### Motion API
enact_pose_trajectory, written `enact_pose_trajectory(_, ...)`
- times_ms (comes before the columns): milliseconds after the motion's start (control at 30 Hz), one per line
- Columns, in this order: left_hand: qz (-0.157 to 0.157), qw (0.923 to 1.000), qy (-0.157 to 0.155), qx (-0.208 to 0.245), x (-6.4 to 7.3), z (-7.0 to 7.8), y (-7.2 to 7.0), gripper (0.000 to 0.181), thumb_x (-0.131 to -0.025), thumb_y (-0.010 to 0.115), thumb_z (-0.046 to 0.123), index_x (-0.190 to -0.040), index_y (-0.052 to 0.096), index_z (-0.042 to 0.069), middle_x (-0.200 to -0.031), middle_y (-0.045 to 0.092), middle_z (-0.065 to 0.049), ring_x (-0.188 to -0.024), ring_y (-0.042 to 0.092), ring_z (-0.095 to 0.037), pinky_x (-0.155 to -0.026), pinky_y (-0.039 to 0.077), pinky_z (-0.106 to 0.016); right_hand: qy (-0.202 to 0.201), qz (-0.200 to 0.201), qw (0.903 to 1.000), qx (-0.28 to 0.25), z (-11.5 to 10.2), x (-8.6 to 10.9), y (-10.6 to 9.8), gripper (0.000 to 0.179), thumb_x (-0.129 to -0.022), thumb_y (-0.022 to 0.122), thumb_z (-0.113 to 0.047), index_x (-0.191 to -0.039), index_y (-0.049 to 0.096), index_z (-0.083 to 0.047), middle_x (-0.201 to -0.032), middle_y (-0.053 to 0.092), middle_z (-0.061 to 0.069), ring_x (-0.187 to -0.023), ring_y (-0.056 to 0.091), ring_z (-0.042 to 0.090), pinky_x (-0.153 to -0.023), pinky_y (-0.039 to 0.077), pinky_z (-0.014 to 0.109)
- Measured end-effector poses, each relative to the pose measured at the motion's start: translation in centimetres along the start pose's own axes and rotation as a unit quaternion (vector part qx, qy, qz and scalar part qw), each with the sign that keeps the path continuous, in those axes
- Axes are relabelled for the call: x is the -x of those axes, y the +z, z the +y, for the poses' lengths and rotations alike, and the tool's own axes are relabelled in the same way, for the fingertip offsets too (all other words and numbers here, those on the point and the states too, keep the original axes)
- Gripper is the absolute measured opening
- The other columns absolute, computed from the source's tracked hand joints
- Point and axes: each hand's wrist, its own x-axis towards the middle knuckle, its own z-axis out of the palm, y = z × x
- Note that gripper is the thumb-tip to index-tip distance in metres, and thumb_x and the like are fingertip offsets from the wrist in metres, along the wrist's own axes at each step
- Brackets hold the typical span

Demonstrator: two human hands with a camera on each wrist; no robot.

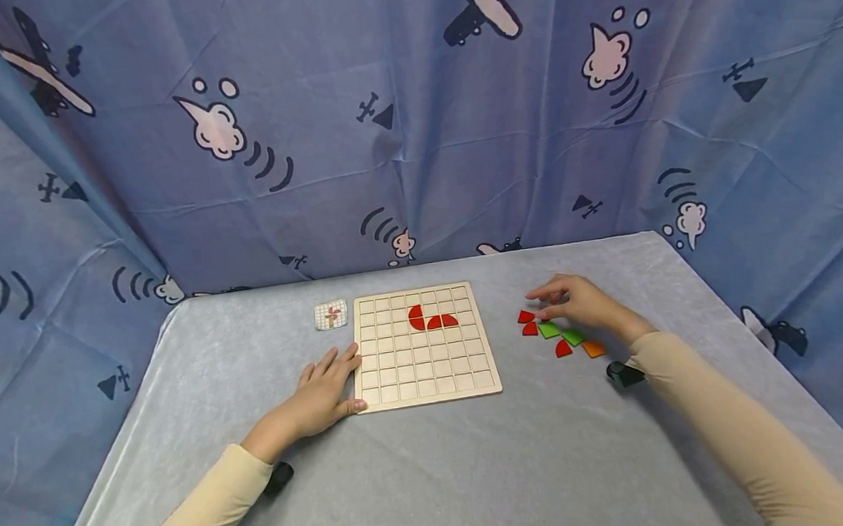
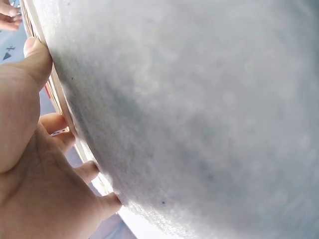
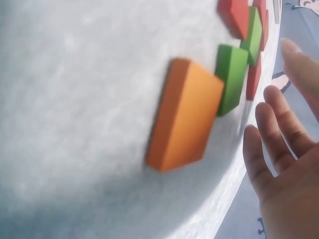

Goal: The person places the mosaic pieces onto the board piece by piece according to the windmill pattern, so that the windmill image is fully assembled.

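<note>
A pale wooden grid board (image 1: pixel 408 364) lies on the table, with several red quarter-circle pieces (image 1: pixel 417 324) in its upper part. My left hand (image 1: pixel 320 395) rests at the board's left edge, thumb and fingertips touching it; the left wrist view shows the same hand (image 2: pixel 45 164) against the rim. Right of the board, my right hand (image 1: pixel 579 301) hovers by a group of loose pieces, fingers apart and nothing seen between them. The group has red pieces (image 1: pixel 563 348), two green pieces (image 1: pixel 549 330) and an orange piece (image 1: pixel 594 349). In the right wrist view the orange block (image 3: pixel 187 119) is nearest.
A small card (image 1: pixel 331 314) with a gridded red-and-brown pattern lies left of the board's upper corner. Grey-white cloth covers the table (image 1: pixel 440 478). A blue curtain (image 1: pixel 410 130) printed with planes hangs behind and at both sides.
</note>
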Motion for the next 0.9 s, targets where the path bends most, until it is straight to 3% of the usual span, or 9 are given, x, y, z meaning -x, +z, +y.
enact_pose_trajectory(900,0.002,1.0000,0.000,0.004,0.0,-0.1,0.1,0.078,-0.094,0.062,0.042,-0.155,0.029,0.007,-0.168,0.014,-0.011,-0.153,0.011,-0.045,-0.114,0.014,-0.074,0.008,-0.011,0.9999,0.007,1.3,0.4,-0.9,0.032,-0.087,0.074,-0.011,-0.119,0.073,-0.009,-0.112,0.065,0.014,-0.094,0.052,0.021,-0.082,0.043,0.031)
